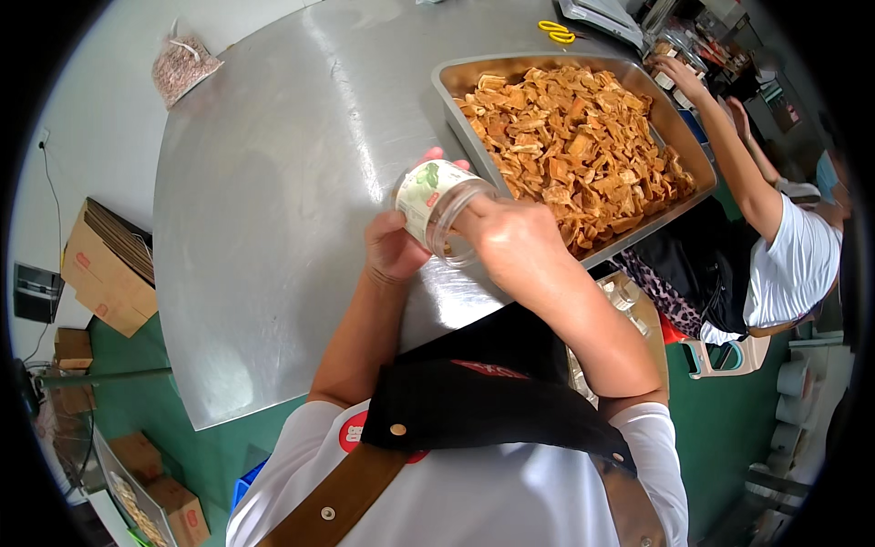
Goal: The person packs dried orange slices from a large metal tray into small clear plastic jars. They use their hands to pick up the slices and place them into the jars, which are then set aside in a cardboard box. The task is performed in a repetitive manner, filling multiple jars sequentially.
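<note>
My left hand [393,249] grips a clear plastic jar [451,222] with a printed label wrapped around it. The jar is tilted, its open mouth facing my right hand [523,236]. The fingers of that hand reach into the mouth, so their tips and anything between them are hidden. Just beyond my right hand, a deep metal tray [472,150] rests on the steel table [273,198]. Brown, dried-looking food pieces [574,150] are heaped in it.
Yellow-handled scissors [558,32] and a scale [601,19] lie past the tray. A knotted plastic bag [183,68] sits at the far left table edge. To the right, a co-worker's arm [742,161] reaches toward jars. An open carton [655,328] stands beside me at right.
</note>
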The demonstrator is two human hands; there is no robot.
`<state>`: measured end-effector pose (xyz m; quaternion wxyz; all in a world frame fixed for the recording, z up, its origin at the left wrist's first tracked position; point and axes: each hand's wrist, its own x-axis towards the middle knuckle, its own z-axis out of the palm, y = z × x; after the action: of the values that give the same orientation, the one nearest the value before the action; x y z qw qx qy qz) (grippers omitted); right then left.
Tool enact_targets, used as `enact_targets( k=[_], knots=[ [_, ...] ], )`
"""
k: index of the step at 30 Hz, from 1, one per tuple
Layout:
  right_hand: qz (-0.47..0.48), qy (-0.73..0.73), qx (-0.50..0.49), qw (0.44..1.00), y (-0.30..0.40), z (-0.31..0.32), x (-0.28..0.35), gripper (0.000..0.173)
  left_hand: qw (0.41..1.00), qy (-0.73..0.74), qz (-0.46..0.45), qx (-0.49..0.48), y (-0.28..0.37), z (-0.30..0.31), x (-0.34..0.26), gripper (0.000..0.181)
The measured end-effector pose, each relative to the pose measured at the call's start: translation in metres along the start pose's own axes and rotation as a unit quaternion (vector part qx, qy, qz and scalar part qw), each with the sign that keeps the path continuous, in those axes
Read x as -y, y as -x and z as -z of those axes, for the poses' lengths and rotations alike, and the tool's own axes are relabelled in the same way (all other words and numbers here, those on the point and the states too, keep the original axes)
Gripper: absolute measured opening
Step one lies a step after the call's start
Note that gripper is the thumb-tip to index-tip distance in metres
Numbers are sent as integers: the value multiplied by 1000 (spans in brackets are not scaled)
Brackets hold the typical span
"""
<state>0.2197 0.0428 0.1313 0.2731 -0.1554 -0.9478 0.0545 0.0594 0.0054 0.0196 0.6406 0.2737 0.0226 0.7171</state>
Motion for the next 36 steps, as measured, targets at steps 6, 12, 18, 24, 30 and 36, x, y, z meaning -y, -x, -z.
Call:
enact_targets(
  k=[6, 12, 18, 24, 30, 36],
  knots=[
    [18, 30, 38, 999, -6, -11, 2, 16, 1000, 0, 24, -9, 1, -8, 2, 88],
    [-62, -5, 116, 991, 5, -2, 3, 18, 999, -5, 39, -27, 7, 2, 4, 83],
    [-122, -88, 94, 984, 12, 9, -2, 20, 997, -60, 26, -52, 3, 0, 4, 89],
    [-154, -220, 32, 963, 15, -4, 15, 14, 999, -38, 24, 0, 7, 0, -3, 92],
    [-31, 33, -11, 999, 13, 5, 16, 16, 999, -37, 33, -7, 10, 5, -2, 92],
    [-21, 155, 126, 980, 16, -15, 15, 12, 998, -54, 40, 12, 12, -11, 4, 91]
  ],
)
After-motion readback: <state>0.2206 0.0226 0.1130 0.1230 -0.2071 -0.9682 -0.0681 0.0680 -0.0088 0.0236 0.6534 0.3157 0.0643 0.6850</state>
